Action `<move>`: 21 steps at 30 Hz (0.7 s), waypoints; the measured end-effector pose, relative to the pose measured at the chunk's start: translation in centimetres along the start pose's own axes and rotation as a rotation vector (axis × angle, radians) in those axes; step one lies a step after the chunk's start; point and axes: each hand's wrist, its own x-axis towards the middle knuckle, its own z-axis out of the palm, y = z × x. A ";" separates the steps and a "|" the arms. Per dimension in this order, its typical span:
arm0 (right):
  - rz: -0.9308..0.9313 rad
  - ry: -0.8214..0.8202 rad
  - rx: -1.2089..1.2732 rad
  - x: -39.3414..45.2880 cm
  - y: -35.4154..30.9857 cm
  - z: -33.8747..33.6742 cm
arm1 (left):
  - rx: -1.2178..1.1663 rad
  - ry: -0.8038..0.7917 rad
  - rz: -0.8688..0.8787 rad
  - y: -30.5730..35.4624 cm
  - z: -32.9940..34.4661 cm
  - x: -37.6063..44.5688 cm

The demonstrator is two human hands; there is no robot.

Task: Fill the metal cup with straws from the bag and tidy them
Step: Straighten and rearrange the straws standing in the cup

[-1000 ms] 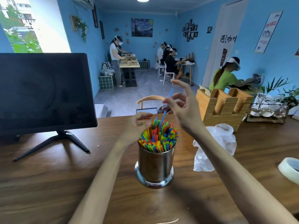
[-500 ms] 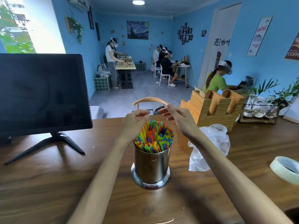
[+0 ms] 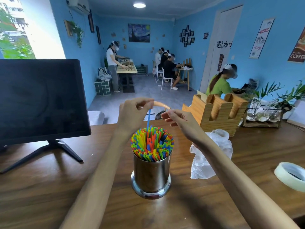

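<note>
Left hand (image 3: 132, 115) raised above the cup, thumb and fingers pinching the top end of a single blue straw (image 3: 148, 119). Straw hanging nearly upright, lower end down among the others. Right hand (image 3: 179, 120) level with it on the far side of the cup, fingers loosely curled toward the thumb, nothing visibly held between them.

Metal cup (image 3: 152, 175) upright on the wooden table (image 3: 49, 187), about mid-frame, between the two forearms. Shiny cylindrical steel wall, flared ring at the base, dull reflections on the side. Packed full with straws (image 3: 152, 144): thin, in green, yellow, red, orange and blue, tips fanning outward past the rim, uneven in height, tallest near the middle.

Crumpled clear plastic bag (image 3: 208, 156) lying just right of the cup, partly behind the right forearm. Dark monitor (image 3: 41, 100) on its stand to the left. Wooden holder (image 3: 216, 113) beyond the bag. Roll of tape (image 3: 290, 176) at the right edge.
</note>
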 end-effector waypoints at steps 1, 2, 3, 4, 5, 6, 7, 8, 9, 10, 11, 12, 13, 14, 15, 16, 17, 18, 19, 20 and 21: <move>-0.029 -0.026 0.018 0.0 -0.5 0.2 | -0.004 0.079 0.086 1.1 -0.4 0.2; -0.054 -0.066 0.033 0.0 -0.9 0.3 | -0.026 0.161 0.160 2.1 -0.7 0.4; -0.066 -0.118 0.039 0.0 -1.3 0.5 | -0.065 0.243 0.218 3.0 -1.1 0.5; -0.067 -0.168 0.025 0.0 -1.6 0.7 | -0.117 0.320 0.258 3.9 -1.4 0.7; -0.067 -0.207 -0.003 0.1 -1.9 1.0 | -0.180 0.391 0.280 4.6 -1.7 0.9; -0.070 -0.227 -0.031 0.1 -2.0 1.2 | -0.248 0.451 0.287 5.1 -1.9 1.0; -0.076 -0.223 -0.044 0.1 -2.2 1.3 | -0.313 0.501 0.281 5.4 -2.1 1.2; -0.087 -0.202 -0.041 0.2 -2.2 1.3 | -0.364 0.543 0.266 5.4 -2.4 1.3; -0.100 -0.177 -0.024 0.2 -2.3 1.1 | -0.401 0.577 0.242 5.2 -2.6 1.5; -0.111 -0.158 0.011 0.2 -2.2 0.7 | -0.430 0.601 0.207 4.8 -2.9 1.5; -0.116 -0.144 0.065 0.1 -2.1 0.3 | -0.457 0.612 0.164 4.3 -3.1 1.4; -0.110 -0.128 0.136 0.0 -2.0 -0.3 | -0.475 0.614 0.114 3.7 -3.2 1.3; -0.092 -0.103 0.220 -0.1 -1.9 -0.8 | -0.472 0.610 0.058 3.1 -3.4 1.0; -0.065 -0.066 0.312 -0.1 -1.8 -1.3 | -0.441 0.592 -0.002 2.4 -3.4 0.7; -0.032 -0.022 0.415 -0.2 -2.0 -1.7 | -0.391 0.552 -0.064 1.5 -3.5 0.5; -0.005 0.030 0.513 -0.1 -2.3 -2.0 | -0.336 0.476 -0.129 0.7 -3.5 0.3; 0.010 0.087 0.601 0.0 -2.6 -2.3 | -0.286 0.360 -0.202 -0.1 -3.5 0.2; 0.008 0.142 0.671 0.2 -3.0 -2.6 | -0.250 0.209 -0.282 -0.7 -3.5 0.1; -0.004 0.186 0.713 0.3 -3.5 -2.9 | -0.221 0.037 -0.356 -1.2 -3.4 -0.1; -0.029 0.214 0.721 0.5 -4.0 -3.0 | -0.179 -0.137 -0.409 -1.7 -3.2 -0.3; -0.063 0.228 0.686 0.6 -4.4 -3.0 | -0.115 -0.282 -0.432 -2.0 -3.0 -0.6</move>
